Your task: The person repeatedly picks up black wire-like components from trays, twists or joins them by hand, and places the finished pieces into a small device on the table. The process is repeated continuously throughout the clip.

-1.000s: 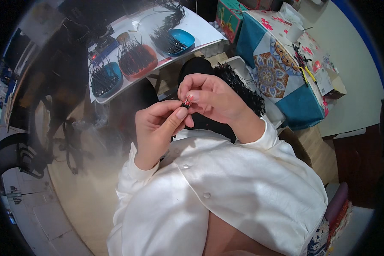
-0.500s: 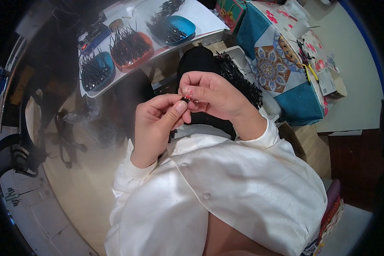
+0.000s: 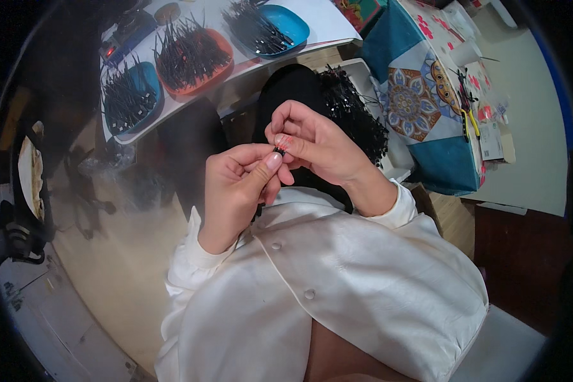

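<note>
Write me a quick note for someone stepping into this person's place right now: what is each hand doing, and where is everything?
Left hand: thumb and fingers pinch a small black piece.
Right hand: fingertips meet the same piece from the other side.
Loose black pieces lie heaped in a white bin just beyond the hands.
Sorted black pieces fill two blue trays and an orange tray on the white table.
Done: trays well filled. Left: the heap in the bin.

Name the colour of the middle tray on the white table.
Orange tray, in the head view.
</note>
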Demonstrator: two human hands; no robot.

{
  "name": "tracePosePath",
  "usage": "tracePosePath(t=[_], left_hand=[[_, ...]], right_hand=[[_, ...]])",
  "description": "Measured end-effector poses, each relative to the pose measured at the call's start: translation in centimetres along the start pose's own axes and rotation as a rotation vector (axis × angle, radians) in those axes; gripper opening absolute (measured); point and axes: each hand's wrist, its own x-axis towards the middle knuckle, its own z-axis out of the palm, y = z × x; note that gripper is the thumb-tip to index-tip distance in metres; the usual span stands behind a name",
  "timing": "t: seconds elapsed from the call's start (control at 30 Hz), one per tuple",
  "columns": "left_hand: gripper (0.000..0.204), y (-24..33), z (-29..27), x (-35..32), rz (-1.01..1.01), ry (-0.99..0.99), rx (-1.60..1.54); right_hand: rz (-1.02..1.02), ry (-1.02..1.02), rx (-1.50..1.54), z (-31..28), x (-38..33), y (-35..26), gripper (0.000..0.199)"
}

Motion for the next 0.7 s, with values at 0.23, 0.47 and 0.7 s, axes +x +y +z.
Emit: tracePosePath(t=[0.23,0.47,0.7], left_hand=[[0.014,0.5,-2.1,0.9,-0.052,0.052,-0.03],[0.012,0.3,-2.0,0.3,0.01,0.048,0.042],[0.011,1.7,-2.7,-1.4,-0.093,-0.023,0.036]], right_hand=[[-0.125,0.008,-0.264,0.0,2.1,-0.8,0.014],[-0.389,0.077,-1.11,1.3,1.3,-1.4,0.029],[-0.373,0.32,-0.716,-0.7,0.0,-4.7,0.013]])
